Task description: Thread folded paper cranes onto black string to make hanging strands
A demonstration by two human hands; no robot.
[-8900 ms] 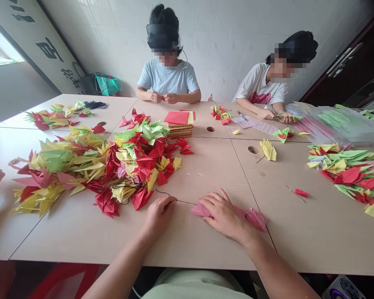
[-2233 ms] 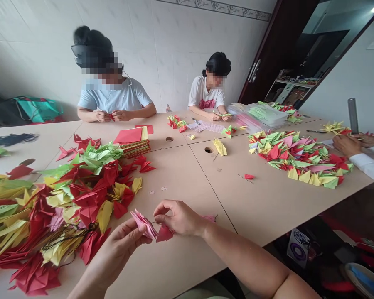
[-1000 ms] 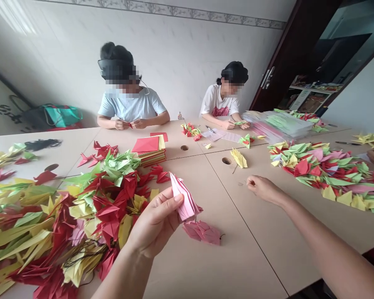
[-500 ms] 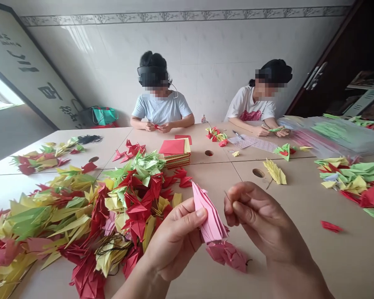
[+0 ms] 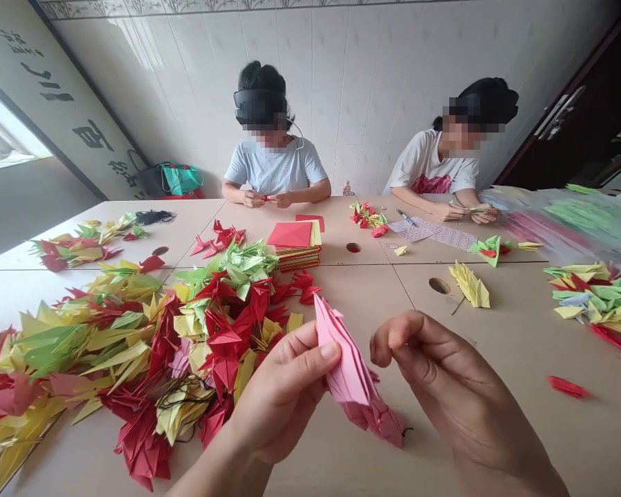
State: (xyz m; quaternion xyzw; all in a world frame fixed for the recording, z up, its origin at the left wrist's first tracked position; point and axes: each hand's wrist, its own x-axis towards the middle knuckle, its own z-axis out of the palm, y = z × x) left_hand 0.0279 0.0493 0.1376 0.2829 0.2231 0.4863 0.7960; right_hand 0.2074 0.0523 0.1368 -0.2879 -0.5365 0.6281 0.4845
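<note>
In the head view my left hand [image 5: 290,386] pinches folded pink paper pieces [image 5: 346,362] between thumb and fingers, their pointed end up. Directly below them hangs or lies a pink folded-paper bundle [image 5: 386,421] with a short dark thread end at its tip. Close on the right, my right hand [image 5: 429,373] is closed with its fingertips drawn together, apart from the pink paper. Whatever sits in those fingertips is hidden. A large heap of folded paper pieces [image 5: 228,331] in red, green, yellow and pink spreads beside my left hand.
A stack of square paper [image 5: 294,238] stands mid-table. Yellow folded pieces [image 5: 470,284] lie near a table hole [image 5: 439,285]; a small red piece [image 5: 569,386] is at right. Across the table [image 5: 372,290], two people work with paper, one beside plastic bags [image 5: 564,221].
The lower pink bundle now meets the held pink pieces, where a gap showed before. The thin needle earlier visible at my right fingertips no longer shows. The view has tilted slightly down.
</note>
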